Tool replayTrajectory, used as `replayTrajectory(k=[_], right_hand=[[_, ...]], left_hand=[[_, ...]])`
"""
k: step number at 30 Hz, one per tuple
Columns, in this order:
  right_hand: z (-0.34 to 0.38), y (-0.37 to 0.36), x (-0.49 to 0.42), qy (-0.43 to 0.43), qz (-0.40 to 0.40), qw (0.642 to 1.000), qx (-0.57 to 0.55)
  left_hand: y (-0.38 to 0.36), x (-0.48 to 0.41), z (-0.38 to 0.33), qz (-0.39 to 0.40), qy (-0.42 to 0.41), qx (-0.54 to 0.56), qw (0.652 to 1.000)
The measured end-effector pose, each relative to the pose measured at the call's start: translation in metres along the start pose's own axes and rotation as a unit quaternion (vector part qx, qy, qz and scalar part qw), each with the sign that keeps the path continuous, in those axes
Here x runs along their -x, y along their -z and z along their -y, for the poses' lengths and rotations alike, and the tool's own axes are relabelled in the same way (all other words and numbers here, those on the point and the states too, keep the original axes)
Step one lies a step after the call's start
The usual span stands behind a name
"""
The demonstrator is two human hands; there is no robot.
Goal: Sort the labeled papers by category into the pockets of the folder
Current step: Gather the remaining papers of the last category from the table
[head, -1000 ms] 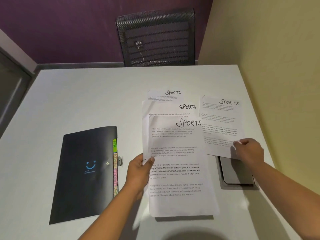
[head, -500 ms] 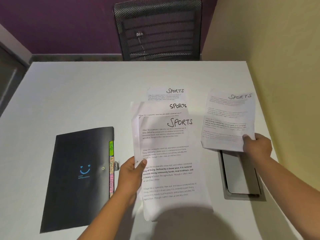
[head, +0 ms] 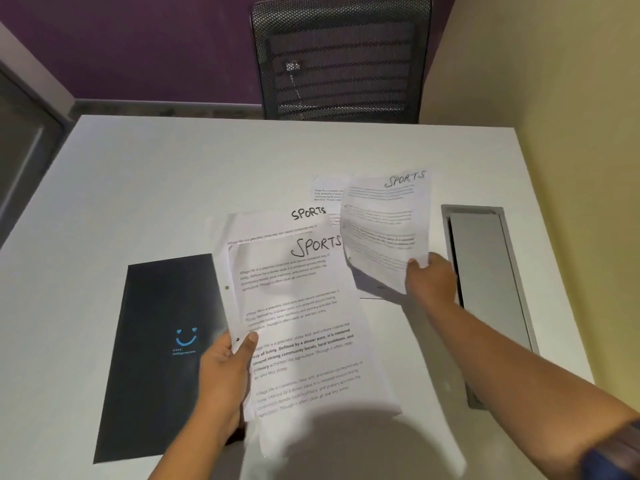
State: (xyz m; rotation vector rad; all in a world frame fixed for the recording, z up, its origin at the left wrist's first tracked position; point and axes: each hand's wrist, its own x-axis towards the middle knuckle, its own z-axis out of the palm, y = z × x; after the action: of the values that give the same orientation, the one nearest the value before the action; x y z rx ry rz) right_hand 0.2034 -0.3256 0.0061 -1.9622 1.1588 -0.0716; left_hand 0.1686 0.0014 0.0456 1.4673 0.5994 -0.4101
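My left hand (head: 225,372) pinches the left edge of two overlapped sheets headed SPORTS (head: 304,320), lifted above the table. My right hand (head: 431,277) grips the lower corner of another SPORTS sheet (head: 384,226), held up and tilted just right of the stack. A further printed sheet (head: 327,194) lies flat on the table behind them, mostly covered. The black folder (head: 162,358) with a blue smiley lies closed at the left; my left hand and the sheets hide its right edge and tabs.
The white table (head: 173,188) has a grey recessed cable hatch (head: 485,282) at its right side, beside my right forearm. A black mesh chair (head: 341,60) stands behind the far edge. A yellow wall runs along the right.
My right hand has carried its SPORTS sheet leftward, off the hatch and up against the stack. My left hand has tilted the stack and shifted it over the folder's right edge, hiding the coloured tabs.
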Motion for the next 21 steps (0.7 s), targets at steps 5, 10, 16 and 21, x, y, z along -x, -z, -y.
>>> replayTrajectory(k=[5,10,16,21], right_hand=[[0.008,-0.03,0.012,-0.06,0.03,0.985,0.159],[0.022,-0.036,0.008,-0.142,0.076,0.982,0.103],[0.024,-0.027,0.007,-0.174,0.101,0.976,0.086],[0.019,0.005,0.025,-0.098,0.066,0.993,-0.013]], left_hand=[[0.023,-0.006,0.001,-0.018,-0.004,0.009,1.0],[0.034,-0.011,-0.001,-0.016,0.001,0.009,1.0],[0.038,-0.01,-0.008,-0.019,-0.001,0.005,1.0],[0.043,-0.005,-0.011,-0.024,-0.004,-0.002,1.0]])
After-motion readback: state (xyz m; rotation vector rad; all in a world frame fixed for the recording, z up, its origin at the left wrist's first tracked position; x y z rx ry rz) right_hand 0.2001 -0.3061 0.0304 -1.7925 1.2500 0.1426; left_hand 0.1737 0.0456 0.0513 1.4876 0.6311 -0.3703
